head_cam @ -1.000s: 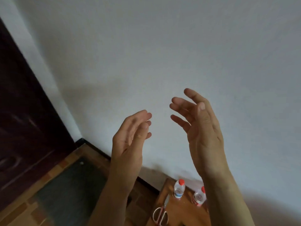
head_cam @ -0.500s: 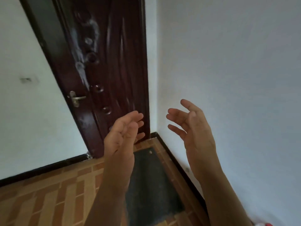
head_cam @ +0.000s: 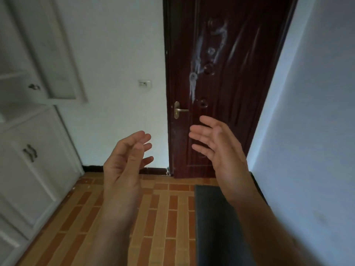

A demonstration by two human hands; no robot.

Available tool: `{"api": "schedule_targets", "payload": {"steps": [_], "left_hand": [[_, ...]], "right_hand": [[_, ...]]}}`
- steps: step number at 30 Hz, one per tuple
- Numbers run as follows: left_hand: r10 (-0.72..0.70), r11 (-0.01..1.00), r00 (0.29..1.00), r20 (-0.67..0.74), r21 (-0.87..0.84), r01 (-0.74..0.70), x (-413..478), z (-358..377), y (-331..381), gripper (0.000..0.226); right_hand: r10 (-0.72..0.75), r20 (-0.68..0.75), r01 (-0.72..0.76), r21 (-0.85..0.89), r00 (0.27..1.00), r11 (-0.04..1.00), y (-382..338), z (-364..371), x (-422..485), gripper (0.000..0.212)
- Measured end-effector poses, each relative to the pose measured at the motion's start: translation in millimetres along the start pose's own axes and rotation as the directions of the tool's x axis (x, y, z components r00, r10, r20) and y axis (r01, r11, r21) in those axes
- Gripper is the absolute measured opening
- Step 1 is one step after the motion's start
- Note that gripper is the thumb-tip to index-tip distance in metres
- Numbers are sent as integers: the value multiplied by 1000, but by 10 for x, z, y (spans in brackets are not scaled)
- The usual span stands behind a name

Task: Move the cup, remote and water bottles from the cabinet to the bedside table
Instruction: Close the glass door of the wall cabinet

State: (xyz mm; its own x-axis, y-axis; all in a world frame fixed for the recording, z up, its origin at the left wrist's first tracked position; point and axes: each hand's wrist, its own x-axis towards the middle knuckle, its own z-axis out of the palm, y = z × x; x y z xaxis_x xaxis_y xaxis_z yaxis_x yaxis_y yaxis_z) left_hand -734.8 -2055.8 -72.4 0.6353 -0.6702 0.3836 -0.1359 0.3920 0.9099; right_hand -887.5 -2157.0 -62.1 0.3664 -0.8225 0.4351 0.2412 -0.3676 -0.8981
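Note:
Both hands are raised in front of me, palms facing each other, with nothing in them. My left hand [head_cam: 124, 162] hangs left of centre, its fingers loosely curled and apart. My right hand [head_cam: 221, 150] is a little higher, fingers spread, in front of the dark door. A white cabinet [head_cam: 32, 150] with paired metal handles stands along the left edge; its doors are closed and an open shelf shows above. No cup, remote, water bottle or bedside table is in view.
A dark brown door [head_cam: 221, 83] with a brass handle [head_cam: 179, 110] is closed straight ahead. A white wall [head_cam: 311, 131] runs close on my right. A dark mat [head_cam: 215, 223] lies on the brick-pattern floor [head_cam: 163, 217] below the door.
My view has swung left: the small table with two bottles and scissors dropped out of sight, the door moved to centre, and the white cabinet came in at left. Both hands stayed raised and empty.

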Motion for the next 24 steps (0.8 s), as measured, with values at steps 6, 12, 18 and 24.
{"api": "schedule_targets", "payload": {"steps": [6,12,18,24], "left_hand": [[40,997,993,-115,66,-33,575,-471,34,26],[53,993,983,-174,113,-34,1099,-477,-188,29],[89,986,973,-212,157,-56,1747,-251,-252,28],[137,980,962,-235,174,-97,2333,-98,-388,35]], "right_hand": [[-29,137,17,84,990,996,216,553,475,49],[-48,173,14,192,984,981,569,756,1084,47],[-53,229,8,194,972,981,730,904,1804,52],[-115,260,61,205,959,977,876,965,2535,55]]}}
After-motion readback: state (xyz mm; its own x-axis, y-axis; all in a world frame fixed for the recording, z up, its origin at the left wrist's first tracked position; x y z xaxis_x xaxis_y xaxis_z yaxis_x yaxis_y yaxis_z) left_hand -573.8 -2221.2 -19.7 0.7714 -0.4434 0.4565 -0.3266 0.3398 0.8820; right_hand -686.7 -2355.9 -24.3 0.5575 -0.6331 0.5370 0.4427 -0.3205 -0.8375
